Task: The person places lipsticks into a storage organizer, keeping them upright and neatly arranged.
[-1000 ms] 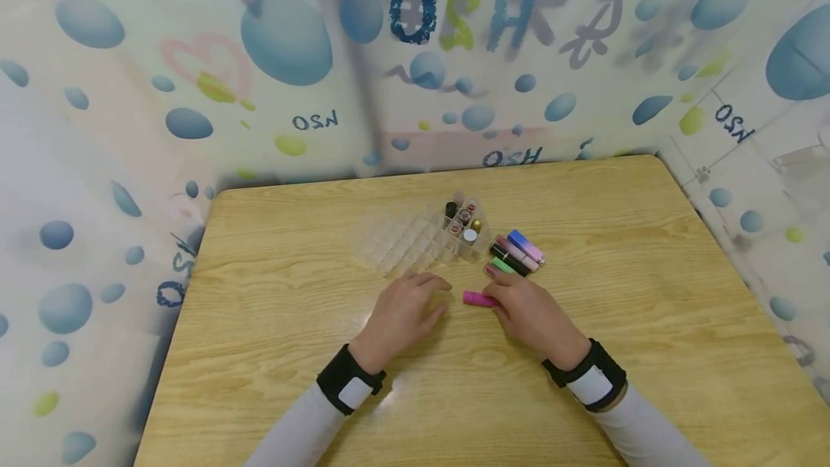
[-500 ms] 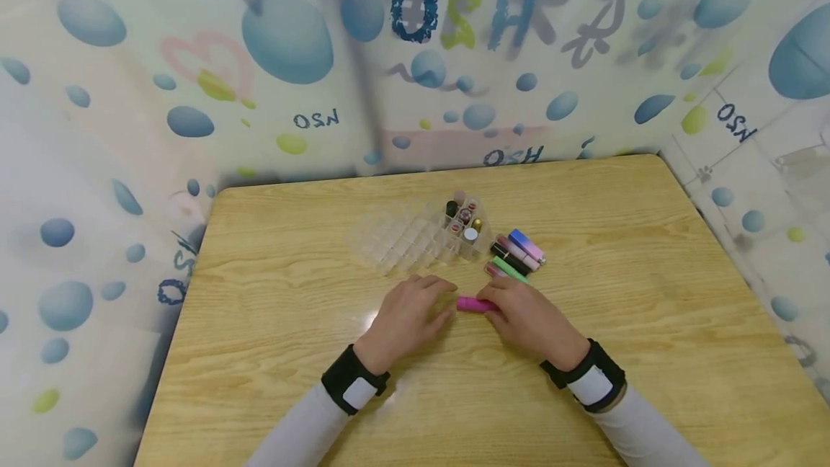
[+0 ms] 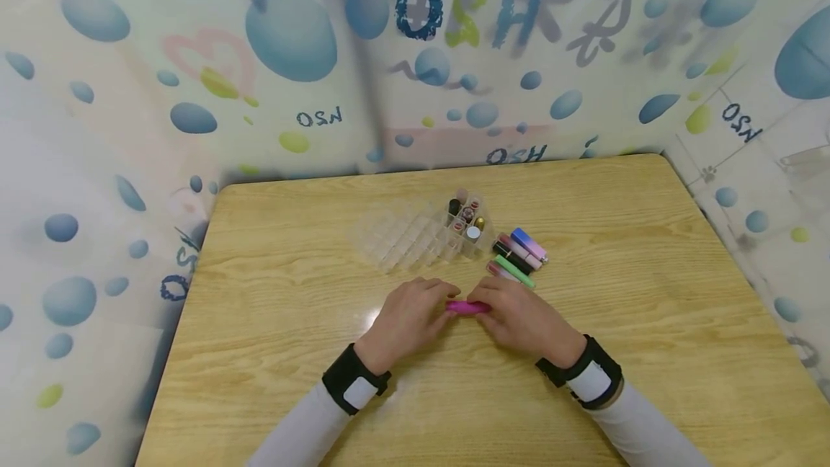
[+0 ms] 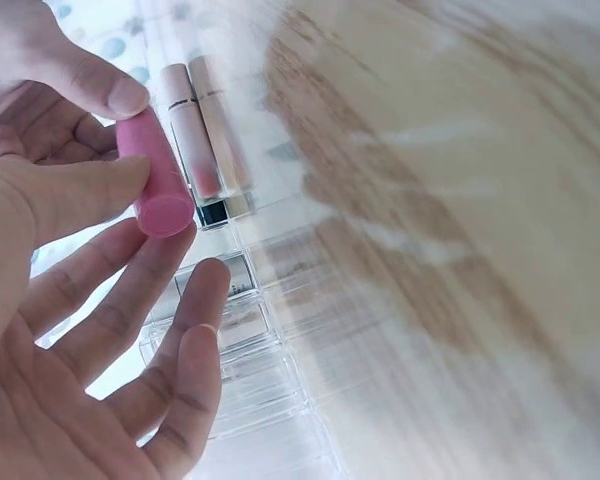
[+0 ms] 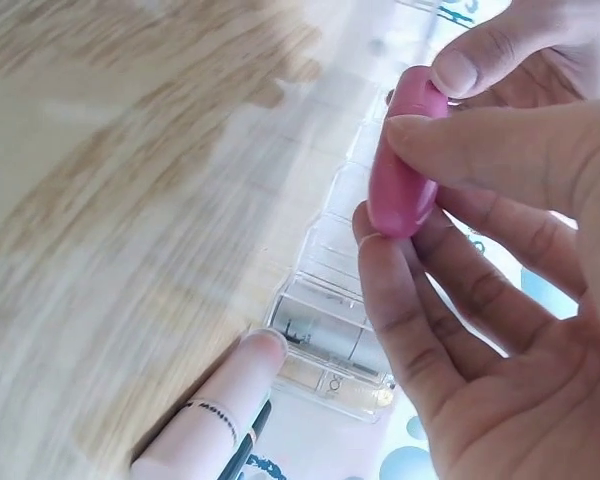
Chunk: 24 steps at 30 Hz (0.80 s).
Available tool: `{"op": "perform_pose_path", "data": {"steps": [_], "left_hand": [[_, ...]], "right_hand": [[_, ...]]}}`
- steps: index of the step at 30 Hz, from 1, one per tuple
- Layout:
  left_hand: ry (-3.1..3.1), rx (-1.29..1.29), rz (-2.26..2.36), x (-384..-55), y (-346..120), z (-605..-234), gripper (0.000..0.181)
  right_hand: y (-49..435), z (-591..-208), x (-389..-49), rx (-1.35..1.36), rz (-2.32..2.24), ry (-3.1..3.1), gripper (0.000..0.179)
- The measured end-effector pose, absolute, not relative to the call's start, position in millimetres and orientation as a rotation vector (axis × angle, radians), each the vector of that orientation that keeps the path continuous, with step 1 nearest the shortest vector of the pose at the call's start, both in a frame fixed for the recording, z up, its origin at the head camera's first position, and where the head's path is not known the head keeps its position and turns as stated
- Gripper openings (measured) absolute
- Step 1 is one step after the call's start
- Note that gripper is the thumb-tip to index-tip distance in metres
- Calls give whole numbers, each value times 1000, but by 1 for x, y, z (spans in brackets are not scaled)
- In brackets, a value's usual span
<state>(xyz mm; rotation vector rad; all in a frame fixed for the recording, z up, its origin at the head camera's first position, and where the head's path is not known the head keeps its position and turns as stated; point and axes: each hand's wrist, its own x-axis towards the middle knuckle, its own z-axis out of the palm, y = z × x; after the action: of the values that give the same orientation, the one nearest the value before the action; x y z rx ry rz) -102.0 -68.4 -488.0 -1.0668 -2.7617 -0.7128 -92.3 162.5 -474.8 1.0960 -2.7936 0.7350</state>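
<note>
A slim pink lipstick tube (image 3: 467, 307) lies level between both hands, above the table's middle. My left hand (image 3: 410, 316) pinches its left end with thumb and fingers; in the left wrist view the thumb presses the tube's side near its flat pink end. My right hand (image 3: 527, 314) grips the other end, and the right wrist view shows its thumb along the tube (image 5: 405, 190) with fingers under the rounded end. Beyond the hands stands a clear divided organizer (image 3: 405, 236), with several lipsticks upright in its right-hand compartments.
Several cosmetic tubes lie side by side right of the organizer: a blue-purple one (image 3: 528, 243), a black one (image 3: 512, 258) and a green one (image 3: 515, 272) among them. The wooden table (image 3: 272, 258) runs back to a patterned wall covering (image 3: 441, 107).
My right hand has carried the pink tube left towards my left hand, which has moved slightly right. The left fingers, earlier apart from the tube, now pinch its left end.
</note>
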Motion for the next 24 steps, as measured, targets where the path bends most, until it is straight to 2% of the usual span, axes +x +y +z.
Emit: {"op": "perform_pose_path", "data": {"steps": [11,24], "left_hand": [[-2797,-1074,-770,-101,-69,-486,19],[-2791,-1079,-748,-103,-67,-482,20]], "right_hand": [[163,-471,-95,1113,881,-2766,11],[163,-468,-99,1140,1045,-2560,11]]}}
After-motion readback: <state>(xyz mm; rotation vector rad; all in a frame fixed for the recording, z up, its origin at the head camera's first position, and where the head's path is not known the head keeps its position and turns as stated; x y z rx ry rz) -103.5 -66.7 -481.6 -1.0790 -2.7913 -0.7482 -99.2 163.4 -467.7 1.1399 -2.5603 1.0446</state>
